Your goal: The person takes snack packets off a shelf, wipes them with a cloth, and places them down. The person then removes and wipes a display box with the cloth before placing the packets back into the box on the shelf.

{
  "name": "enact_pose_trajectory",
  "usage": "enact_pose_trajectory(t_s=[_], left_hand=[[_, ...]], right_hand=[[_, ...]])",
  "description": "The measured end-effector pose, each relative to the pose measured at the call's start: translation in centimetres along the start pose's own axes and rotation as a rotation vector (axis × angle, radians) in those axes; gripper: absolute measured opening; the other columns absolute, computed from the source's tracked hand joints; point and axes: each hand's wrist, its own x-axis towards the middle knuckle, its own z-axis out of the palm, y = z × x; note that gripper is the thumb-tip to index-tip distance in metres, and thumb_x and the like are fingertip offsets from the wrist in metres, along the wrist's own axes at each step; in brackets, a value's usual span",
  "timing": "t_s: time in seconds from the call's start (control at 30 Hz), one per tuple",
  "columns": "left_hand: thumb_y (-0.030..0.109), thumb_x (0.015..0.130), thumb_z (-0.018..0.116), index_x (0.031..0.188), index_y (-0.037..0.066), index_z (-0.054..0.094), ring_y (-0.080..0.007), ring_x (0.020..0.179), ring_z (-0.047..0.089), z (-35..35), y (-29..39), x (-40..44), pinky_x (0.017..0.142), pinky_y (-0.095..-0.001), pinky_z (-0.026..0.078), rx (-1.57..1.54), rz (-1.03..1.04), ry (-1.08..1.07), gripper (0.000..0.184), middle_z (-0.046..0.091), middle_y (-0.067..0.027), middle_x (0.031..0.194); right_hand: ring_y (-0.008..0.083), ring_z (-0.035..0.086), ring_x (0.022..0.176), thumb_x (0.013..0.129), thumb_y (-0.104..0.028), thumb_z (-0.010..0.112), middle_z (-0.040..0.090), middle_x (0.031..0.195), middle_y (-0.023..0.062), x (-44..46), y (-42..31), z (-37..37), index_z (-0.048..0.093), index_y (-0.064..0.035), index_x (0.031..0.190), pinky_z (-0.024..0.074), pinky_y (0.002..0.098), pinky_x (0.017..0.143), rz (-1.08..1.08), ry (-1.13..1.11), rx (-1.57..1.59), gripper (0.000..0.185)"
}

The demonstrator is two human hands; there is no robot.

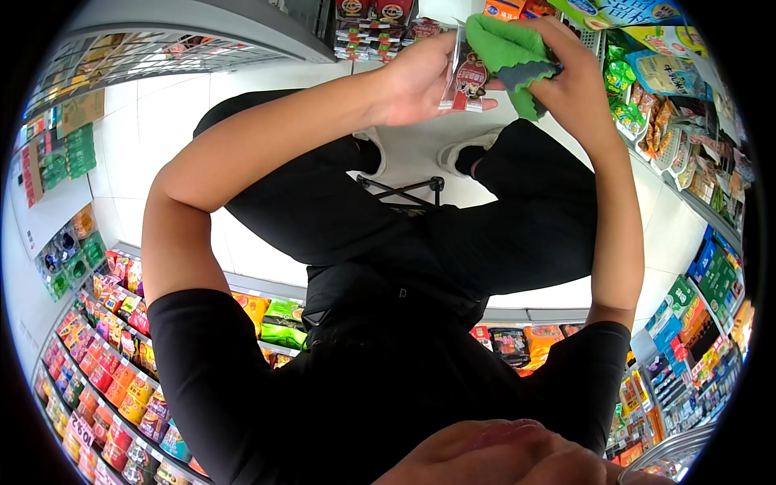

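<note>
My left hand [414, 81] is closed around the edge of a small packet [471, 81] with clear film and a red printed label, held up in front of the shelf. In my right hand [575, 89] is a green cloth [505, 47] with a dark grey underside, bunched between the fingers. The cloth lies close against the packet's right side and covers part of it. Some of the right fingers are hidden behind the cloth.
Red-labelled packets [373, 36] fill the shelf ahead. Bagged snacks [659, 121] stand in white baskets to the right. More stocked shelves [105, 364] are behind me. A folding stool's dark legs [404, 192] show between my feet on the tiled floor [153, 153].
</note>
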Motion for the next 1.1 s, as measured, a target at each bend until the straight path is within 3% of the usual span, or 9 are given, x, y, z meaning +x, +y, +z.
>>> enact_pose_trajectory(t_s=[0.23, 0.33, 0.43, 0.7, 0.9, 1.1], left_hand=[[0.037, 0.114, 0.031, 0.142, 0.005, 0.052, -0.0227, 0.122, 0.066, 0.0, -0.2, 0.1, 0.104, -0.0447, 0.057, 0.099, -0.023, 0.069, 0.048, 0.063, -0.009, 0.136], [0.041, 0.113, 0.038, 0.135, 0.013, 0.06, -0.015, 0.114, 0.066, -0.3, -0.4, 0.1, 0.091, -0.0375, 0.06, 0.118, -0.065, 0.066, 0.043, 0.067, -0.0012, 0.125], [0.039, 0.113, 0.035, 0.141, 0.007, 0.054, -0.0189, 0.115, 0.068, -0.2, -0.6, 0.1, 0.1, -0.0371, 0.059, 0.152, -0.045, 0.064, 0.047, 0.065, -0.0082, 0.133], [0.039, 0.112, 0.037, 0.135, 0.005, 0.06, -0.0173, 0.104, 0.072, -1.0, -0.7, 0.7, 0.091, -0.0326, 0.061, 0.231, -0.077, 0.02, 0.047, 0.072, -0.0087, 0.119], [0.041, 0.112, 0.038, 0.132, 0.003, 0.06, -0.0176, 0.102, 0.072, -1.5, -1.1, 1.0, 0.088, -0.0333, 0.062, 0.284, -0.119, -0.004, 0.049, 0.072, -0.0094, 0.116], [0.042, 0.113, 0.036, 0.134, 0.003, 0.058, -0.0223, 0.104, 0.072, -1.0, -0.9, 0.8, 0.09, -0.0389, 0.063, 0.24, -0.119, 0.016, 0.049, 0.071, -0.0107, 0.117]], right_hand=[[0.0277, 0.064, 0.096, 0.075, 0.001, 0.07, 0.066, 0.105, 0.0125, 0.4, -1.1, 0.2, 0.067, -0.0011, 0.12, 0.0502, 0.0329, 0.089, -0.111, -0.08, 0.026, 0.045], [0.0285, 0.064, 0.096, 0.076, 0.0, 0.072, 0.067, 0.106, 0.013, 0.3, -1.2, 0.4, 0.068, -0.001, 0.119, 0.0502, 0.0339, 0.09, -0.115, -0.12, 0.035, 0.043], [0.028, 0.063, 0.096, 0.076, -0.001, 0.072, 0.067, 0.106, 0.0128, 0.3, -0.5, -0.2, 0.068, -0.001, 0.12, 0.0501, 0.0332, 0.09, -0.105, -0.133, 0.014, 0.044], [0.0208, 0.061, 0.096, 0.073, 0.005, 0.065, 0.063, 0.103, 0.0088, -0.3, 1.0, -1.6, 0.067, -0.0007, 0.123, 0.048, 0.0289, 0.088, 0.009, -0.092, 0.03, 0.05], [0.0236, 0.063, 0.099, 0.073, 0.004, 0.064, 0.065, 0.108, 0.0111, 0.0, -0.2, -1.2, 0.065, 0.0011, 0.124, 0.049, 0.0299, 0.091, -0.07, -0.126, 0.011, 0.052], [0.026, 0.064, 0.103, 0.07, 0.007, 0.059, 0.065, 0.114, 0.0128, -0.5, 2.1, -1.2, 0.065, 0.0027, 0.123, 0.0494, 0.0324, 0.097, 0.015, -0.176, 0.007, 0.054]])
